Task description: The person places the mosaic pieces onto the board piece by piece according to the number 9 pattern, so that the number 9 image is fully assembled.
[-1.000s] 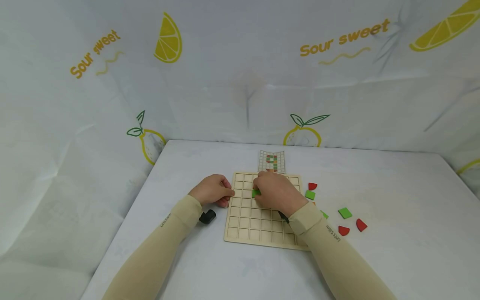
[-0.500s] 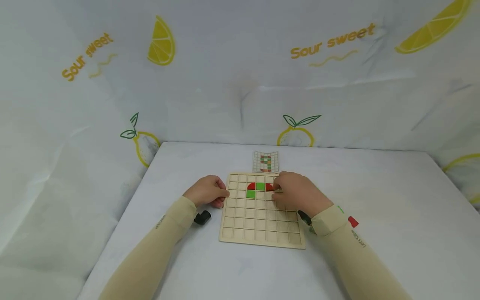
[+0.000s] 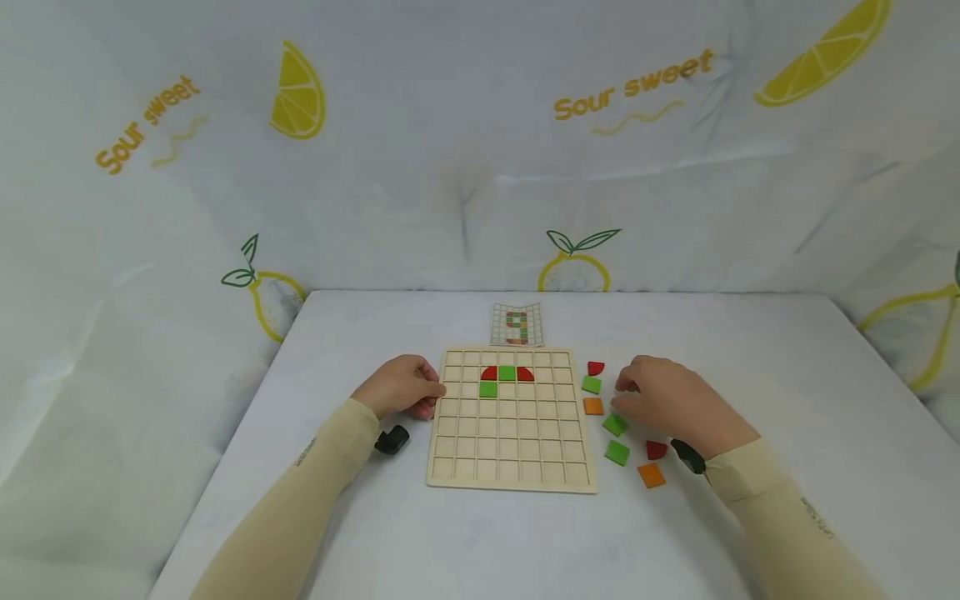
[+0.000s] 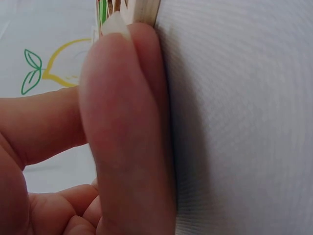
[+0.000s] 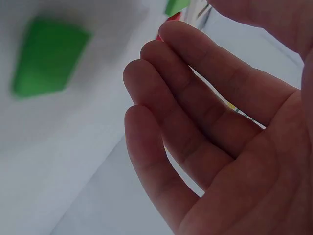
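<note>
A wooden grid board lies flat on the table. Set in its upper cells are a red quarter-round tile, a green square tile, another red quarter-round tile and a lower green tile. At the board's left edge, my left hand pinches the rim; the left wrist view shows its thumb against the wood. My right hand hovers over loose tiles right of the board. Its fingers are relaxed and slightly bent, holding nothing. Near its fingertips lies a green tile.
Behind the board lies a pattern card with a coloured grid figure. Loose tiles on the right include an orange square, a red quarter-round and another orange square. A white printed cloth hangs behind the table.
My right hand put a red quarter-round tile in the top row, right of the green one, then let go and moved right to the loose tiles. My left hand stayed at the board's edge.
</note>
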`<state>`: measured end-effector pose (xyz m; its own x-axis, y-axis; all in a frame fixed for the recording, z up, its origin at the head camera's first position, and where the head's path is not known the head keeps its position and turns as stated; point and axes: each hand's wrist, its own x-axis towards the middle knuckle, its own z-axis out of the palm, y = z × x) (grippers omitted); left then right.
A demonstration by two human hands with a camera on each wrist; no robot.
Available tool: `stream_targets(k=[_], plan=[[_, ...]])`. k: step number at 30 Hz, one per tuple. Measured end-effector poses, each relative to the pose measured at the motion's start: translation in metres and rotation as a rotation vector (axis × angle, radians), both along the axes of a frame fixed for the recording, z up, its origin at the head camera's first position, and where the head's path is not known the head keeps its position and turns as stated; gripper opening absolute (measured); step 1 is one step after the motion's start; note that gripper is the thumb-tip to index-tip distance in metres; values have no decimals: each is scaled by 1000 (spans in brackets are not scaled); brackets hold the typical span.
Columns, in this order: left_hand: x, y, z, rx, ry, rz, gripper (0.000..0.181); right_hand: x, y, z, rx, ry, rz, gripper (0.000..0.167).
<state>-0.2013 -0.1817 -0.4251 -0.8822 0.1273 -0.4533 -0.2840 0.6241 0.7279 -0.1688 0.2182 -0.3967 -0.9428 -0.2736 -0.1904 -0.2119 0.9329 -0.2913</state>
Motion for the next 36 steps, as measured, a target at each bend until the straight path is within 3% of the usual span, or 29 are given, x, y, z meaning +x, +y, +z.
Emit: stream_targets(k=[9,19,36], plan=[[0,0,0,-10,-4,13,23,14,34,-5,-10,-50,-71,32],[0,0,-1,1,6,0,20,21,51,-8,33,27,-56,37],[2,0,1,34,15,-6,20,16,54,-11,41,26,-67,23]])
